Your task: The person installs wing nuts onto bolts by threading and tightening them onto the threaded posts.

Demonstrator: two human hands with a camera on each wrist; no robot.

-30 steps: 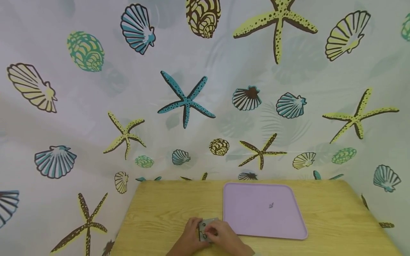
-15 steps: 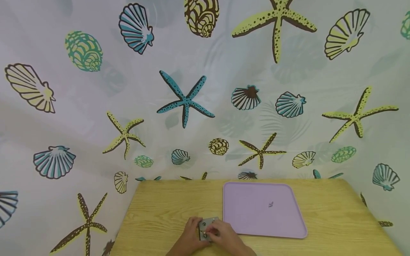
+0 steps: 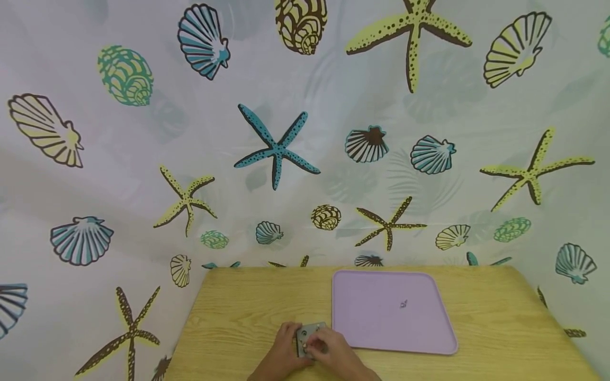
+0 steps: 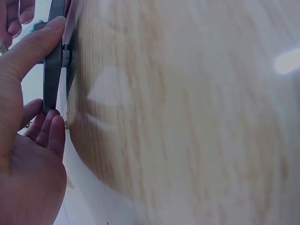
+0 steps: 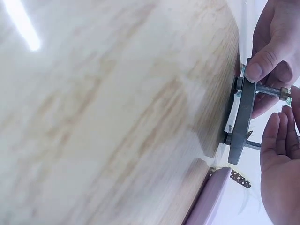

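Note:
A grey metal plate (image 3: 303, 335) stands over the table, held by my left hand (image 3: 285, 349) along its left side. In the left wrist view, the thumb of the left hand (image 4: 28, 61) lies across the plate (image 4: 54, 79) and the other fingers meet its lower end. Threaded bolts (image 5: 268, 90) pass through the plate, their heads on the table side. My right hand (image 3: 335, 353) is bent over the plate's lower right, thumb and fingertips pinching a small brass-coloured nut (image 5: 285, 94) at a bolt's end. The right fingers partly hide the nut.
A lilac tray (image 3: 381, 333) lies just right of the hands, with small metal pieces (image 3: 403, 304) in it. The wooden table (image 3: 248, 301) ends at a shell-patterned cloth (image 3: 295, 233) behind and at both sides.
The right fingertips shift slightly at the bolt's end. The left hand and the plate stay almost in place, and the tray has not moved.

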